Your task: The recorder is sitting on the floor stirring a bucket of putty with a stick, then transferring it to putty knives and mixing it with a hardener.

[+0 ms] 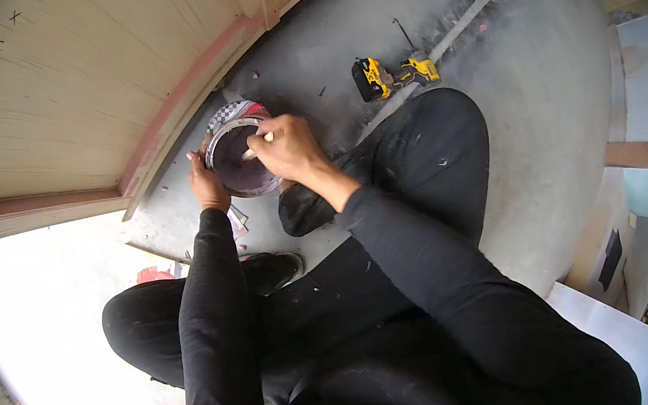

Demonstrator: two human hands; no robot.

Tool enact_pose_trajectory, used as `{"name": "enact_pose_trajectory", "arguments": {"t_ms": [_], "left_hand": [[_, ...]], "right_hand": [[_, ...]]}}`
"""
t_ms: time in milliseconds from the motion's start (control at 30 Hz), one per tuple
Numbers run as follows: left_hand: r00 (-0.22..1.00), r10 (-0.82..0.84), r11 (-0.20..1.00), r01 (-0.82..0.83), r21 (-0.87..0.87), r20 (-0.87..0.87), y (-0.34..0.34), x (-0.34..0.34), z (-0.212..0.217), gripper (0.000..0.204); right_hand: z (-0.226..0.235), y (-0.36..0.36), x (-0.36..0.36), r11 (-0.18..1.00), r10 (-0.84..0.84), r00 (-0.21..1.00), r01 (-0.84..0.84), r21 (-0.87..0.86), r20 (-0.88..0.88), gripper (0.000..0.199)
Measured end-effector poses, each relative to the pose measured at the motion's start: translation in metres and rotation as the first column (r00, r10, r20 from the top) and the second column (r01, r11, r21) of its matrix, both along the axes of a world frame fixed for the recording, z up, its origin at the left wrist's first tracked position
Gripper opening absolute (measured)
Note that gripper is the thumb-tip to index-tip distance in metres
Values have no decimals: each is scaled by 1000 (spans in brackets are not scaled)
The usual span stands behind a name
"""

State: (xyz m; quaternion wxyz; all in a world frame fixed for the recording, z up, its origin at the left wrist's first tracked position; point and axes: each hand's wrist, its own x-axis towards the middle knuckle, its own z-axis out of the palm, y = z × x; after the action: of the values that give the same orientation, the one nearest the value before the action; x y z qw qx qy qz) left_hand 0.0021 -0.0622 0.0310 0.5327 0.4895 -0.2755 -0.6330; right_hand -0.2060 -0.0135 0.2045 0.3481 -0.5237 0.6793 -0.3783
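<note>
My left hand (208, 184) is closed on the side of a round open can (234, 112) with a checkered and red label. Inside the can is a dark purplish-brown substance (239, 169). In my right hand (290, 150), above the opening, is a tool with a pale handle (249, 154). Its lower end reaches into the can, and I cannot make out its kind. The can is on the grey floor between my legs and a wooden panel.
A tall wooden panel structure (85, 87) rises at the left. A yellow and black cordless drill (419, 69) lies on the dusty floor, beside a long flat strip (472, 14). White boards (647, 75) line the right. Papers (237, 221) lie near my shoe (276, 271).
</note>
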Motion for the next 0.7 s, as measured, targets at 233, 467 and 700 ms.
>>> {"name": "enact_pose_trajectory", "arguments": {"t_ms": [233, 467, 700], "left_hand": [[1000, -7, 997, 6, 72, 18, 6, 13, 1, 66], [993, 89, 990, -96, 99, 76, 11, 6, 2, 64], [983, 56, 998, -61, 20, 176, 12, -3, 6, 62]], "right_hand": [[15, 1, -5, 970, -33, 989, 67, -234, 147, 23], [-13, 12, 5, 973, 143, 988, -129, -190, 62, 20], [-2, 11, 0, 950, 85, 991, -51, -308, 99, 29]]}}
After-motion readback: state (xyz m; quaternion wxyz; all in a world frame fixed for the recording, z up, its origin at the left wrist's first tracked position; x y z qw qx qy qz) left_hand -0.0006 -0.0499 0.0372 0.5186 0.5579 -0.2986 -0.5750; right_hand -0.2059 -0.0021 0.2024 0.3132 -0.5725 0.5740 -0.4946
